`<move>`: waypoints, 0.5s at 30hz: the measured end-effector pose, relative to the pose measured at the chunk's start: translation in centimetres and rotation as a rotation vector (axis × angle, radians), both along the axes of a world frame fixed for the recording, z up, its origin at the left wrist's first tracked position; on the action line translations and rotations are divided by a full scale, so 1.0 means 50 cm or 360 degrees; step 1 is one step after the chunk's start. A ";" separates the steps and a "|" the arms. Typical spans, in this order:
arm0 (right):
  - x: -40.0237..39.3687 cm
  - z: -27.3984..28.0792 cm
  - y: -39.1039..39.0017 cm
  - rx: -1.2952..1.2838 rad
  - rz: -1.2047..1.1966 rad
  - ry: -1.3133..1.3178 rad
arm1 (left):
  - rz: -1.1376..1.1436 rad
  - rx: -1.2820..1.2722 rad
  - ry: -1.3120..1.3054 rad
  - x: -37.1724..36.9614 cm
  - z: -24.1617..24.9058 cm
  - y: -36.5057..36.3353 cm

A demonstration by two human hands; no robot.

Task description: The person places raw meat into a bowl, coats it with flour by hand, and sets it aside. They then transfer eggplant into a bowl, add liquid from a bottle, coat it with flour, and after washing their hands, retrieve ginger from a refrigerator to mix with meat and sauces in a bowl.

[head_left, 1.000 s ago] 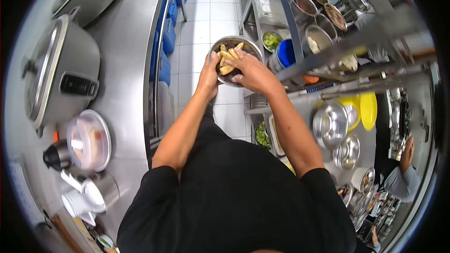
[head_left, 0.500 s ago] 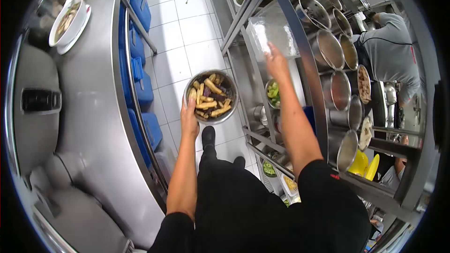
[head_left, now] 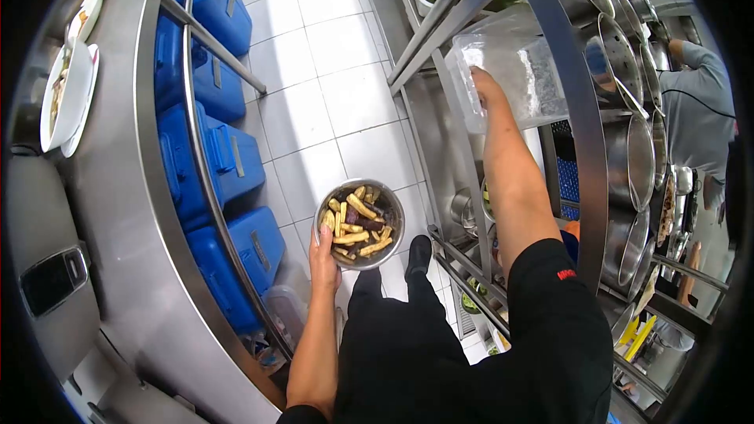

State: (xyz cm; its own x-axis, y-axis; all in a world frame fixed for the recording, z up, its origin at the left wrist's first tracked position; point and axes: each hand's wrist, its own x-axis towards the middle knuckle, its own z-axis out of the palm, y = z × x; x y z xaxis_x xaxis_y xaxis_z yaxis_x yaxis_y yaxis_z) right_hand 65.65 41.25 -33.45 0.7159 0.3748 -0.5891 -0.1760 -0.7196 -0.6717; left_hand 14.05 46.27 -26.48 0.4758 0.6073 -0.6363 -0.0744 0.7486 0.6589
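Head view, looking down: left hand clamped on the rim of a round steel bowl, held level at waist height over the white floor tiles, beside the steel counter with blue bins under it. Bowl already loaded with yellow and purple fried strips, heaped close to the rim. Right hand stretched up to the metal rack, fingers on the near edge of a clear plastic container sitting on a shelf there; contents pale and unreadable through the plastic; whether closed round the edge or only touching, cannot tell. Judged from this: bowl filling done, container not yet lifted off the shelf, nothing yet added from it. Steel pots lined along the rack at right; another person's grey shirt beyond.
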 end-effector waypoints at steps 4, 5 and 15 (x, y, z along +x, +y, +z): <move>0.003 0.007 -0.064 -0.0122 0.0292 -0.0130 | -0.0183 0.0107 -0.0073 0.117 0.011 0.026; 0.002 0.015 -0.075 -0.0156 0.0324 -0.0220 | -0.0235 0.0087 -0.0167 0.151 0.014 0.036; 0.001 0.183 -0.112 -0.0047 0.0470 -0.0768 | -0.0451 0.0075 -0.0445 0.364 0.025 0.068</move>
